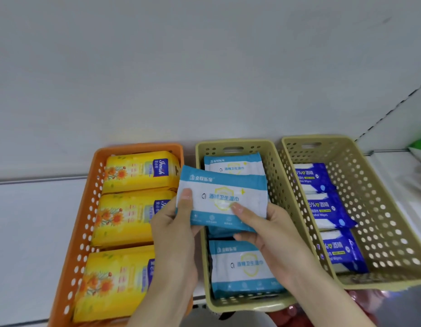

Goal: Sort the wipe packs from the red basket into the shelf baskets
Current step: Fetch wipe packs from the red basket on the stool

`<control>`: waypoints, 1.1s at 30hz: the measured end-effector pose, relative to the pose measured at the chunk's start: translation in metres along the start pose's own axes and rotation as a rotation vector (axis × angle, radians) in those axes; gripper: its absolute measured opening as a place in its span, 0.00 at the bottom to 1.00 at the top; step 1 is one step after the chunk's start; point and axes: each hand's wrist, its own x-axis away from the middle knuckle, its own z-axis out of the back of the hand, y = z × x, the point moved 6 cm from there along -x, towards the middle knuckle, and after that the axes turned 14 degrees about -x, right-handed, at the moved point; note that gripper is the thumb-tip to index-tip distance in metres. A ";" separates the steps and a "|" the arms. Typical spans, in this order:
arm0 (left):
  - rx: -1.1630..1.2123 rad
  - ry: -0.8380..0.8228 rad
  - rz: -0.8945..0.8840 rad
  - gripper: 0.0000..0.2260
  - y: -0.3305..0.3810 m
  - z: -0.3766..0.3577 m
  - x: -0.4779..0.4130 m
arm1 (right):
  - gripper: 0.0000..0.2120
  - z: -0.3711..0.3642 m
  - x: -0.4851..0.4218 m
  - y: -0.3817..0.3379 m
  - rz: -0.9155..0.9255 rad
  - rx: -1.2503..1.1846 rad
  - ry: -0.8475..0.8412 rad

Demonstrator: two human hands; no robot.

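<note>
Blue-and-white, the alcohol wipe pack (pixel 222 201) hangs just above the middle beige basket (pixel 230 141), pinched at either end by the left hand (pixel 176 232) and right hand (pixel 263 232), thumbs on its face and fingers curled beneath. Sorting looks well along: yellow packs (pixel 138 171) fill the orange basket (pixel 86 220), matching packs (pixel 245 265) lie below, and dark blue packs (pixel 322 208) sit in the right beige basket (pixel 381 208). What remains in the red basket (pixel 363 300), a blurred sliver, I cannot tell.

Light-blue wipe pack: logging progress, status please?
Left hand, right hand both grip light-blue wipe pack. Held above middle beige basket, matching packs inside. Nothing blocking.
</note>
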 end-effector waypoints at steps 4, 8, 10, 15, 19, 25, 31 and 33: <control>-0.271 -0.038 -0.196 0.08 0.007 0.008 -0.011 | 0.14 0.007 -0.008 -0.011 0.071 -0.046 0.072; -0.746 0.044 -0.454 0.18 0.015 0.023 -0.020 | 0.09 0.029 -0.035 -0.036 0.192 0.024 0.214; -0.929 -0.028 -0.504 0.24 0.008 0.018 -0.021 | 0.09 0.031 -0.053 -0.044 0.228 0.100 0.230; -1.377 -0.125 -0.643 0.25 -0.013 0.005 -0.027 | 0.10 0.021 -0.088 -0.041 0.284 0.320 0.255; -1.438 -0.106 -0.648 0.28 -0.017 0.004 -0.030 | 0.21 0.017 -0.093 -0.042 0.422 0.655 0.321; -1.466 -0.089 -0.654 0.31 -0.018 0.003 -0.030 | 0.29 0.003 -0.078 -0.042 0.804 1.324 0.425; -1.439 -0.095 -0.657 0.30 -0.018 0.003 -0.031 | 0.28 -0.001 -0.102 -0.025 0.602 1.382 0.071; -1.441 -0.101 -0.660 0.30 -0.019 0.002 -0.032 | 0.27 0.001 -0.106 -0.021 0.572 1.296 0.085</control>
